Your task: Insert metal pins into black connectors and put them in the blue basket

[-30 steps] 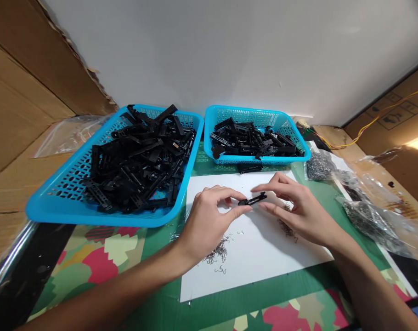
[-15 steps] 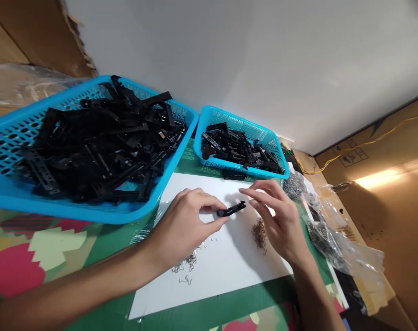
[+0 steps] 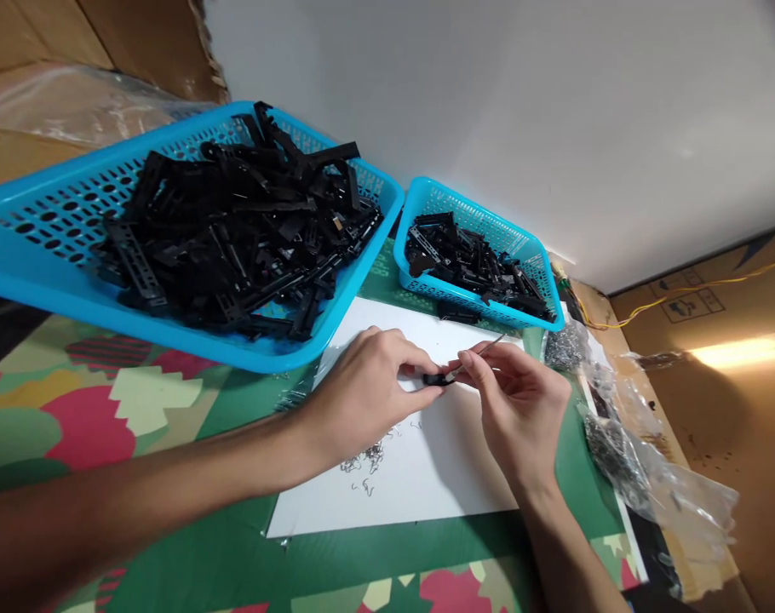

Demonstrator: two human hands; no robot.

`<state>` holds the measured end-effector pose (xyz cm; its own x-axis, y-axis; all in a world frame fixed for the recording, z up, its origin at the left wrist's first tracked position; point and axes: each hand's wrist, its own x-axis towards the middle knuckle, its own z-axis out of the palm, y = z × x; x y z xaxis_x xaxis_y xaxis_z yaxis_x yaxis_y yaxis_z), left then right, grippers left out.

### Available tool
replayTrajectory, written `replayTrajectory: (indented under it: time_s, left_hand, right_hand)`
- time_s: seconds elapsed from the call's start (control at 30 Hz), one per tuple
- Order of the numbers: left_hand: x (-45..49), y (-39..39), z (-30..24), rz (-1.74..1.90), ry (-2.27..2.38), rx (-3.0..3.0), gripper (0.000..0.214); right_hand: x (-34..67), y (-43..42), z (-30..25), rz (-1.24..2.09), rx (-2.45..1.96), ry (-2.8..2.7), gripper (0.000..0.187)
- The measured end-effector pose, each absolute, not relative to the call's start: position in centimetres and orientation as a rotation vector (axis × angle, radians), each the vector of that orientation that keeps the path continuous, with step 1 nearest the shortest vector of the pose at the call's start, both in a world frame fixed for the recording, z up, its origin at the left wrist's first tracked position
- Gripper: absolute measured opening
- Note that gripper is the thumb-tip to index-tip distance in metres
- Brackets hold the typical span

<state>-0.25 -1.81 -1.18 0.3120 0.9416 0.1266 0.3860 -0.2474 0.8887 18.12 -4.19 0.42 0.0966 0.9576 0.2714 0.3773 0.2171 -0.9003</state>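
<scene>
My left hand [image 3: 362, 392] pinches a small black plastic part [image 3: 434, 378] above the white sheet [image 3: 419, 477]. My right hand [image 3: 521, 409] is closed too, fingers pinching a thin metal piece [image 3: 483, 351] whose lower end meets the black part. The two hands touch at the part. A small heap of tiny metal springs [image 3: 365, 464] lies on the sheet just below my left wrist.
A large blue basket [image 3: 36, 272] heaped with black plastic parts stands at the left, a smaller blue basket [image 3: 541, 281] of similar parts behind the hands. Clear bags of metal bits [image 3: 623, 460] lie at the right. Cardboard walls stand on both sides.
The view has swung and tilted. My right hand has closed in on the black part and now pinches a thin metal piece against it; the left hand keeps hold of the part.
</scene>
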Motion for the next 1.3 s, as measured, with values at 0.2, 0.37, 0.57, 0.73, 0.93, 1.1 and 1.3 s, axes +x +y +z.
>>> replayTrajectory:
  time_s: [0.2, 0.37, 0.57, 0.73, 0.93, 1.1, 1.3]
  left_hand:
    - [-0.1, -1.8, -0.8, 0.918, 1.16, 1.823, 0.007]
    - [-0.1, -1.7, -0.6, 0.948, 1.12, 1.853, 0.008]
    - [0.0, -1.5, -0.5, 0.986, 1.162, 1.728, 0.011]
    - [-0.1, -1.4, -0.3, 0.997, 1.037, 1.533, 0.021]
    - [0.0, -1.3, -0.3, 1.032, 0.966, 1.587, 0.016]
    - [0.0, -1.2, 0.0, 0.995, 0.937, 1.519, 0.019]
    - [0.0, -1.2, -0.2, 0.993, 0.913, 1.508, 0.019]
  right_hand:
    - [18.0, -4.9, 0.9, 0.363, -1.376, -1.733, 0.014]
    - [17.6, -5.0, 0.2, 0.29, -1.325, -1.734, 0.014]
    - [19.7, -4.5, 2.4, 0.389, -1.221, -1.454, 0.009]
    - [24.8, -7.2, 4.5, 0.509, -1.519, -1.549, 0.019]
    - [26.1, -12.5, 1.2, 0.683, -1.933, -1.565, 0.03]
    - [25.5, -13.3, -0.3, 0.63, -1.965, -1.494, 0.025]
    - [26.1, -13.2, -0.2, 0.729, -1.941, -1.481, 0.02]
